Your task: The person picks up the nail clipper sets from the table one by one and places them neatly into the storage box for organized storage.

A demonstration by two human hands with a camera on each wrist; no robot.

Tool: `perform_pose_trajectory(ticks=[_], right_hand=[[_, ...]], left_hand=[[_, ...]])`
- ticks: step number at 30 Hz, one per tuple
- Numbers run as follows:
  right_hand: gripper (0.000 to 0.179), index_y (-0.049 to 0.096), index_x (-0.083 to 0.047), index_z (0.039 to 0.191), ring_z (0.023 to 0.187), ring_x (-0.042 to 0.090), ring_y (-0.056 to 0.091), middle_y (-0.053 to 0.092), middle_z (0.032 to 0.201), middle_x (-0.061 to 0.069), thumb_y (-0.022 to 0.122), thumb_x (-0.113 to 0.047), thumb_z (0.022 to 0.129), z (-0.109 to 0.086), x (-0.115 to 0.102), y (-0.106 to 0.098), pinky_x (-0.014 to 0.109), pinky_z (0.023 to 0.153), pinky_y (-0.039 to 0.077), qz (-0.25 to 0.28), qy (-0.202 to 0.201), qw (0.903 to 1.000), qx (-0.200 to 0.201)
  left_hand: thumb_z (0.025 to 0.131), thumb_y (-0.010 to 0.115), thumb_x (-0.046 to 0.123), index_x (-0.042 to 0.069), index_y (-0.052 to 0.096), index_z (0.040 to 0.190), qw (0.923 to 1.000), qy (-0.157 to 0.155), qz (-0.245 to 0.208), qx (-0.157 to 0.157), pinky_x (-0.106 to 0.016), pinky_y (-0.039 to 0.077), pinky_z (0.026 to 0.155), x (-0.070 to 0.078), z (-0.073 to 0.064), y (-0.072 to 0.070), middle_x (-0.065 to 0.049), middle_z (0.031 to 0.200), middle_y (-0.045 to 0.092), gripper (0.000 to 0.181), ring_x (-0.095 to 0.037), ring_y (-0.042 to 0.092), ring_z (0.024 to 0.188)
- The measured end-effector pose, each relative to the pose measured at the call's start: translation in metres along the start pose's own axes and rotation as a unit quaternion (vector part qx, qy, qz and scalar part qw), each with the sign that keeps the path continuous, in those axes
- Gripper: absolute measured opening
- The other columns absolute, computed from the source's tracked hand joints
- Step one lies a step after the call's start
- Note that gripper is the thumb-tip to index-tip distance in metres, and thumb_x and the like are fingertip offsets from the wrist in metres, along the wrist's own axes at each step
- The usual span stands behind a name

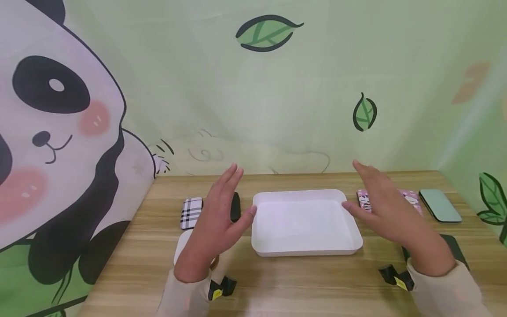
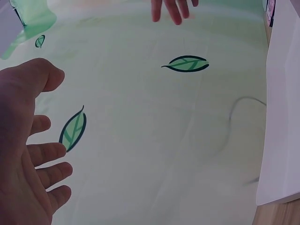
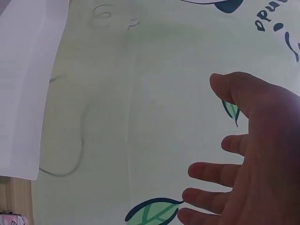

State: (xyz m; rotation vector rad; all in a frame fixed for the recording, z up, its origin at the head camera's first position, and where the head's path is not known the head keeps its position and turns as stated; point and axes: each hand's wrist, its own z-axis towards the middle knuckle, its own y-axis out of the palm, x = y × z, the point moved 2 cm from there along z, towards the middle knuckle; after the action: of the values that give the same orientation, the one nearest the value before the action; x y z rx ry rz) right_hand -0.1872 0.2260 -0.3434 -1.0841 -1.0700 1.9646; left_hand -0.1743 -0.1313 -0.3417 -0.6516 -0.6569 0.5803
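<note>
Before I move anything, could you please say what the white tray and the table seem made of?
The white tray looks like smooth, satin plastic, given its even colour and rounded corners, though coated metal is possible. The table shows streaked grain and a low sheen, suggesting wood or laminate.

Forward-down head view, close wrist views facing leafy backdrop (image 2: 150,126), all sharing white tray (image 1: 306,225)

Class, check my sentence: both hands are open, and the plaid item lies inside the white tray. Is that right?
Not quite: the plaid item is not inside the white tray. The head view shows it on the wooden table, left of the tray. The left hand and right hand are open, as stated.
</note>
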Motion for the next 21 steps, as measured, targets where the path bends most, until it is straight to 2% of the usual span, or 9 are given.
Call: perform_pose_trajectory(ticks=[3,10,21], right_hand=[[0.093,0.007,-0.012,0.162,0.145,0.051,0.023,0.023,0.162,0.024,0.062,-0.048,0.096,0.002,0.005,0.005,0.07,0.11,0.026,-0.012,0.016,0.9996,-0.022],[0.087,0.008,-0.008,0.162,0.143,0.049,0.029,0.027,0.159,0.027,0.056,-0.045,0.1,0.006,0.015,0.016,0.067,0.11,0.029,-0.035,0.026,0.9979,-0.047],[0.082,0.01,-0.007,0.161,0.143,0.052,0.026,0.024,0.159,0.029,0.054,-0.043,0.101,0.012,0.027,0.036,0.069,0.111,0.026,-0.005,0.064,0.9929,-0.099]], left_hand=[[0.094,0.062,0.032,0.011,0.029,0.158,1.0,0.005,-0.001,0.002,-0.057,0.031,0.115,0.001,0.0,0.0,-0.007,0.165,0.025,0.075,-0.029,0.029,0.149],[0.093,0.062,0.031,0.011,0.029,0.158,0.9998,0.02,-0.007,0.005,-0.057,0.031,0.114,0.001,-0.001,0.0,-0.008,0.165,0.026,0.076,-0.03,0.029,0.149],[0.092,0.063,0.031,0.01,0.028,0.158,0.9993,0.031,-0.015,0.014,-0.056,0.031,0.115,0.003,0.0,-0.001,-0.009,0.164,0.028,0.078,-0.03,0.031,0.148]])
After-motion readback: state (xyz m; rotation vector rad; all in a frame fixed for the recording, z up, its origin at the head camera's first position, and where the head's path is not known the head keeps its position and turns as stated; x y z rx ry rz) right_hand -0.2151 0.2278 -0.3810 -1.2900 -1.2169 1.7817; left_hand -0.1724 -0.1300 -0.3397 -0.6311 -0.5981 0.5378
